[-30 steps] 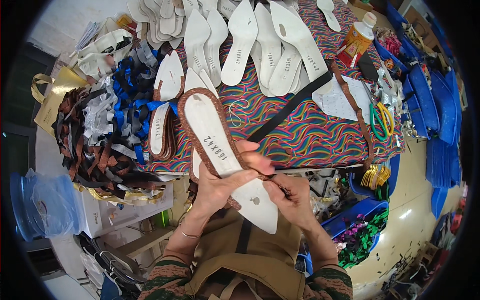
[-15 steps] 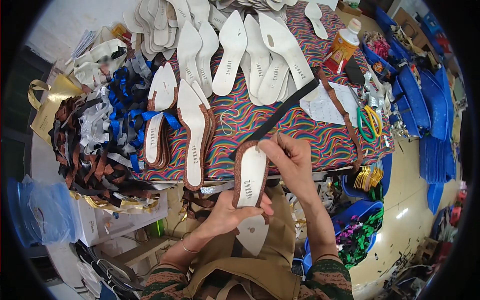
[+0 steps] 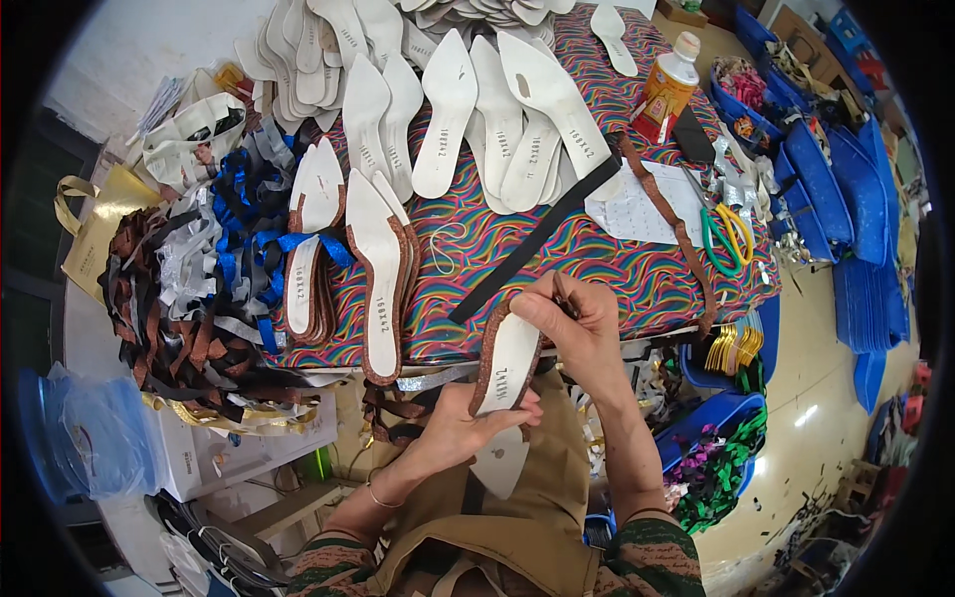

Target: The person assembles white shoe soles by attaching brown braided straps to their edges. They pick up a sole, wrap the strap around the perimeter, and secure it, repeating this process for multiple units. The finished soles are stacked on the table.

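A white shoe insole point(image 3: 509, 360) with a brown glittery edging strip point(image 3: 484, 370) is held over my lap, heel end up, its pointed toe hanging down. My left hand point(image 3: 460, 434) wraps round the insole's middle, thumb across the face. At the heel my right hand point(image 3: 579, 323) is closed, thumb pressed on the edge, pinching the brown strip; a short dark tail of it shows between the fingers. Beyond the heel a black strip point(image 3: 537, 239) lies slantwise on the table. Brown-edged insoles point(image 3: 381, 284) lie stacked to the left, beside a second such stack point(image 3: 300, 284).
Plain white insoles point(image 3: 445, 109) cover the back of the patterned tabletop point(image 3: 428, 338). To the right are a bottle point(image 3: 667, 90), paper point(image 3: 637, 214) and scissors point(image 3: 724, 241). Heaped ribbon strips point(image 3: 189, 279) spill over the left edge. Blue bins point(image 3: 686, 423) stand right of my arm.
The heel end has tilted to the right and away from the black strip. My right hand stays at the heel and has curled further round the strip. The view has shifted slightly.
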Tool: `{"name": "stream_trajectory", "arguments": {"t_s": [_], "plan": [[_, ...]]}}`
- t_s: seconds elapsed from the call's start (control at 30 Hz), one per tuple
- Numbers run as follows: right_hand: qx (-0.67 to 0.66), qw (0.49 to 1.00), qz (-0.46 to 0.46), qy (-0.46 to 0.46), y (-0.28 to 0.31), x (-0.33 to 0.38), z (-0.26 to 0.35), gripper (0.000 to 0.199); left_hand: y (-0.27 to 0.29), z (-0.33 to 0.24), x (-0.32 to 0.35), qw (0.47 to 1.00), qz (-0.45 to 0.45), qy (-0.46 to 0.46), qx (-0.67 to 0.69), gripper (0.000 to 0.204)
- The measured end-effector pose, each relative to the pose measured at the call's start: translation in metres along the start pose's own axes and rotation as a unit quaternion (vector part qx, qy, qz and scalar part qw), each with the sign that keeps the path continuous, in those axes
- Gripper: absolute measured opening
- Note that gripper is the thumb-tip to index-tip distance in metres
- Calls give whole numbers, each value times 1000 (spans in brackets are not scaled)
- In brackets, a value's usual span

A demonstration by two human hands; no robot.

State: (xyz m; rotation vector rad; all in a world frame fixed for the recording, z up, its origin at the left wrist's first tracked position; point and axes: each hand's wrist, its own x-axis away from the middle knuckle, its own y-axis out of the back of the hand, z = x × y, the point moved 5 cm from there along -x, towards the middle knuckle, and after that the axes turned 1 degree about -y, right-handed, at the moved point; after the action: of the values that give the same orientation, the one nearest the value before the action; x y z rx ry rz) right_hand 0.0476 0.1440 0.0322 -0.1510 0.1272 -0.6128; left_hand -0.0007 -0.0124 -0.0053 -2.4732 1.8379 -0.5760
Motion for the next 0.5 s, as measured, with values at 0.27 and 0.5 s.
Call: {"name": "stream_trajectory", "arguments": {"t_s": [0.27,0.5], "plan": [[-291,951,-61,-89,-18,-27,-53,53,-17,4,-40,949,195,-15,247,40],[-280,953,-105,-48,7,-31,-42,20,-16,-10,-43,945,108,-2,309,81]]}}
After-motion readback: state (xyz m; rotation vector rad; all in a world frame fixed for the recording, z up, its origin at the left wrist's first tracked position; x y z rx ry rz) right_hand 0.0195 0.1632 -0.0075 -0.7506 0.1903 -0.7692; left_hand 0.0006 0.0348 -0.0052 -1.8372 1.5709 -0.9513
